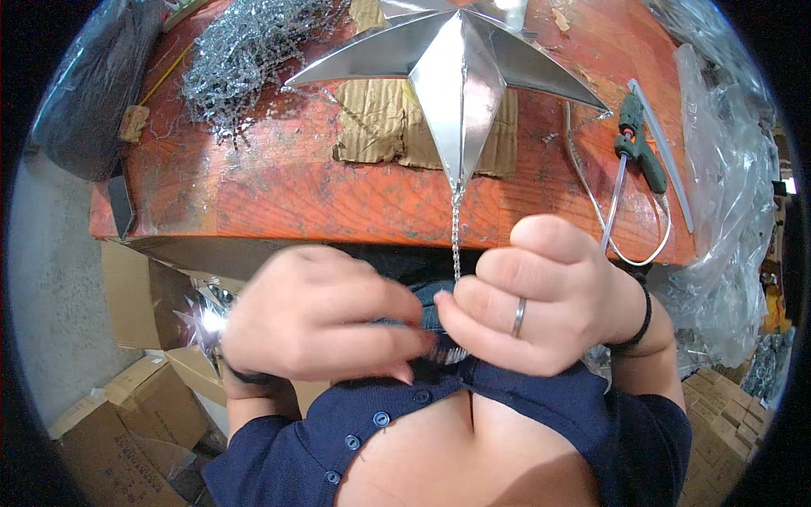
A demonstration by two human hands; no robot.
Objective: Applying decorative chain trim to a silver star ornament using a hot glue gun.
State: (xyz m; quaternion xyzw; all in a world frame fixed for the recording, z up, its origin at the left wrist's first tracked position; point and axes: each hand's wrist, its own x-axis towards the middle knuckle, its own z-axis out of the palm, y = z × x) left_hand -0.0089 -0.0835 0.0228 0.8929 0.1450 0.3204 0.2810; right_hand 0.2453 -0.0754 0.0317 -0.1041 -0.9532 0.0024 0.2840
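Observation:
A shiny silver star ornament (460, 93) lies on the table near its front edge, one point toward me. From that tip a thin silver bead-like string (456, 232) runs down over the edge. My right hand (536, 296), wearing a ring, is closed around the string in front of my chest. Close by on the left, my left hand (321, 313) has its fingers curled toward the right one, slightly blurred. Whatever it pinches is hidden. Below the hands a short bit of silvery string shows against my dark blue top.
The red-orange wooden table (279, 194) bears corrugated cardboard (372, 127) beneath the star. A tangled silver string heap (236, 68) lies at the back left, a glue gun (638, 144) with its cord at right. Clear plastic sheeting (718, 169) hangs far right; cardboard boxes (156, 397) stand lower left.

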